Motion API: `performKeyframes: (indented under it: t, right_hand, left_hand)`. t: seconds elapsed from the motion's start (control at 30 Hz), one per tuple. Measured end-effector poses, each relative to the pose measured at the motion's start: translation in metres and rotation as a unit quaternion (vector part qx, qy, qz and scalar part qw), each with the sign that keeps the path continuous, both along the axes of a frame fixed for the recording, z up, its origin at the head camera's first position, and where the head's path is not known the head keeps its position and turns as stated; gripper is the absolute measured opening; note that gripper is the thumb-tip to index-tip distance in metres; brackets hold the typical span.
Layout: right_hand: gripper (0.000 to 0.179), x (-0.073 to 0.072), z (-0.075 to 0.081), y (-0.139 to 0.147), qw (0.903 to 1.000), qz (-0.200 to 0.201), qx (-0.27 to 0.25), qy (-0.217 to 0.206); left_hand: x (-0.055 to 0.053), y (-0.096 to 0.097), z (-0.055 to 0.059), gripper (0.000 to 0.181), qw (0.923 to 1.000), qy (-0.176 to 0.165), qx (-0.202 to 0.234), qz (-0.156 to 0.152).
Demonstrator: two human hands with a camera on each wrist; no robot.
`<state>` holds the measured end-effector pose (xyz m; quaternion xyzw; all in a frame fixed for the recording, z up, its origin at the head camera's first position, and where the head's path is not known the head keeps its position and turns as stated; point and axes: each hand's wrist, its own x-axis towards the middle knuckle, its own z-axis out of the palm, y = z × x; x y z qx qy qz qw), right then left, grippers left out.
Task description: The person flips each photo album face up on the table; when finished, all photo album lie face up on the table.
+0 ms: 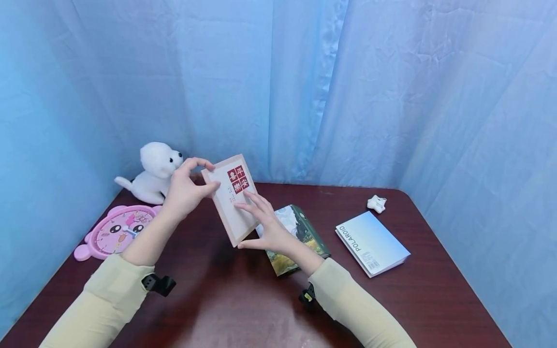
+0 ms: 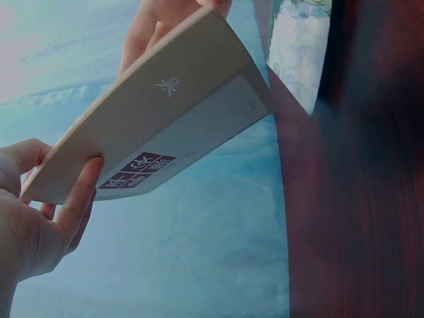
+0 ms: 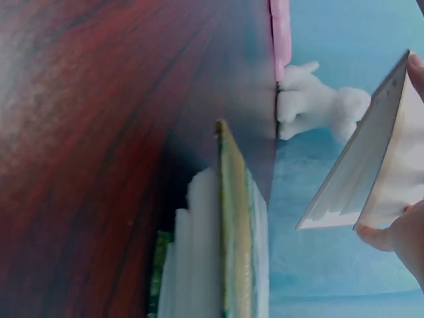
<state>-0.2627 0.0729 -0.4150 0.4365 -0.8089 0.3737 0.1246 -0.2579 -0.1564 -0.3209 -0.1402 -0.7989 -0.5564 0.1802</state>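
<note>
A slim beige book [image 1: 224, 210] with a white cover panel and a red block of characters is tilted up above the table. My left hand [image 1: 184, 187] pinches its upper left corner between thumb and fingers. Lower on the right side, my right hand [image 1: 271, 229] holds the same book, fingers across the cover and thumb at the bottom edge. In the left wrist view, the book's beige side [image 2: 199, 63] carries a small pale mark. White page-like layers show along the edge of the held book [image 3: 338, 215] in the right wrist view.
A thick green book-like item [image 1: 313, 237] with a landscape print lies behind my right forearm. Right of it are a POLAROID book [image 1: 374, 244] and a white star [image 1: 376, 204]. A white plush dog [image 1: 152, 171] and a pink clock [image 1: 115, 234] sit left. Blue curtains [image 1: 296, 96] surround the table.
</note>
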Motion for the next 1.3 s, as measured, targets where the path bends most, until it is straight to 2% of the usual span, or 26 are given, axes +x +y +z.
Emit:
performKeyframes:
  t: [0.1,0.23,0.33,0.47,0.57,0.73,0.83,1.03,1.17,1.3]
  right_hand:
    - [0.081,-0.001,-0.004,0.002,0.9998,-0.007,-0.004,-0.018]
    - [0.073,-0.003,-0.006,0.003,0.9981,-0.03,-0.018,-0.05]
    - [0.069,-0.005,-0.007,0.004,0.9963,-0.055,-0.028,-0.06]
    - [0.072,-0.009,-0.009,0.004,0.9926,-0.078,-0.051,-0.078]
    - [0.077,-0.011,-0.011,0.006,0.9871,-0.077,-0.079,-0.116]
    - [0.085,-0.013,-0.013,0.009,0.9756,-0.056,-0.106,-0.184]
    - [0.087,-0.008,-0.007,0.011,0.9663,-0.027,-0.116,-0.228]
    - [0.089,0.002,0.009,0.012,0.9431,0.039,-0.125,-0.305]
    - [0.097,0.001,0.008,0.012,0.9354,0.061,-0.118,-0.328]
    - [0.107,-0.001,0.005,0.012,0.9333,0.061,-0.116,-0.334]
  left_hand:
    - [0.002,-0.001,-0.001,0.03,0.9998,0.019,-0.01,0.003]
    - [0.014,0.002,0.011,0.029,0.9986,0.045,-0.026,0.011]
    - [0.02,0.0,0.018,0.028,0.9986,0.044,-0.027,0.009]
    - [0.009,-0.013,0.007,0.03,0.9995,0.023,-0.023,-0.006]
    - [0.0,-0.022,0.0,0.031,0.9992,0.027,-0.018,-0.023]
    - [-0.001,-0.026,0.002,0.031,0.9973,0.05,-0.011,-0.053]
    - [0.002,-0.028,0.005,0.03,0.9969,0.051,-0.017,-0.057]
    - [0.017,-0.026,0.02,0.028,0.9963,0.042,-0.024,-0.071]
    - [0.023,-0.028,0.026,0.028,0.996,0.035,-0.028,-0.078]
    - [0.016,-0.033,0.02,0.028,0.9956,0.035,-0.014,-0.085]
